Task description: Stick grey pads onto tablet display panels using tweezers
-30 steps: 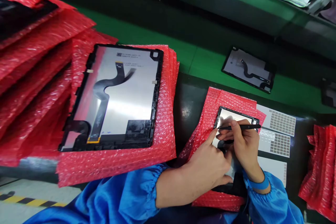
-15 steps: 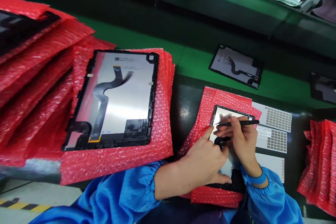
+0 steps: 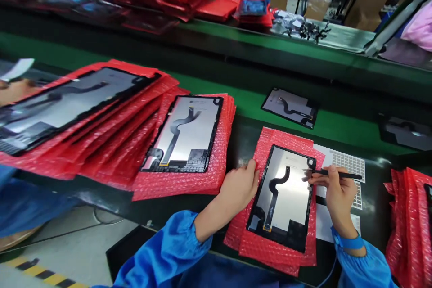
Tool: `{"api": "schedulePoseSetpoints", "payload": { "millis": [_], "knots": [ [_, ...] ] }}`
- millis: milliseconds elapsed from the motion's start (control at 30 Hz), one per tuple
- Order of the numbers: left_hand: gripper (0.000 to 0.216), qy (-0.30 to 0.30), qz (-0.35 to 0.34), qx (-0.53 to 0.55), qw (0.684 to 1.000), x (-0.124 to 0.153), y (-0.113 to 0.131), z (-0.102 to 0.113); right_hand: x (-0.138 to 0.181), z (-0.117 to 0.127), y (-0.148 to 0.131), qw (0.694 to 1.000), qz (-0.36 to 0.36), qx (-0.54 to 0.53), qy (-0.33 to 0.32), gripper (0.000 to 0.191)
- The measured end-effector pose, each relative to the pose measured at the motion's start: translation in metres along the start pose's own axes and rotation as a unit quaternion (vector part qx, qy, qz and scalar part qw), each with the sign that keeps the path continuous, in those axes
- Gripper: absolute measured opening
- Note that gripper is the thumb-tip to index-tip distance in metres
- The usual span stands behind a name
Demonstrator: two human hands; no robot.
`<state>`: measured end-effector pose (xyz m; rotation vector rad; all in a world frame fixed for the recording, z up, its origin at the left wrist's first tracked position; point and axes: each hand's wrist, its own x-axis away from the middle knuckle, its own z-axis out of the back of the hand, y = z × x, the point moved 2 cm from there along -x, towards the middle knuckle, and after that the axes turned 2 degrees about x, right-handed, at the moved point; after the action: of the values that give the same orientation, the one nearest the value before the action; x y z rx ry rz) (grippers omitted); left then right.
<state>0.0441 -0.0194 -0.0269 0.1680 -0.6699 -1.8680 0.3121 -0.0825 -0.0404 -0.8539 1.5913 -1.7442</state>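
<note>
Print on the display panel (image 3: 286, 189) too small for me to read, co-worker's hand (image 3: 13, 90) cut by left edge (only partly seen), red stack (image 3: 410, 216) cut at right.

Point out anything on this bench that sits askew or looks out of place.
Little stands out. The display panel under the hands lies at a slight angle on its red bubble wrap. The left hand rests at its left edge; the right hand holds black tweezers. At left, the red wrap stack is fanned out unevenly.
</note>
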Motion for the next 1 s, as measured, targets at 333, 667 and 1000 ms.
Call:
{"api": "schedulePoseSetpoints", "payload": {
  "millis": [333, 667, 1000],
  "knots": [
    [0.022, 0.096, -0.107, 0.218, 0.965, -0.008, 0.033, -0.010, -0.006, 0.012, 0.032, 0.992, 0.005, -0.119, 0.037, 0.046],
    [0.088, 0.096, -0.009, 0.404, 0.910, -0.032, -0.013, 0.065, -0.007, 0.003, 0.046, 0.994, 0.032, -0.105, 0.015, 0.050],
    [0.037, 0.001, -0.003, 0.321, 0.947, -0.036, -0.027, 0.033, 0.002, 0.004, 0.050, 0.974, 0.177, 0.141, -0.018, 0.038]
  ]
}}
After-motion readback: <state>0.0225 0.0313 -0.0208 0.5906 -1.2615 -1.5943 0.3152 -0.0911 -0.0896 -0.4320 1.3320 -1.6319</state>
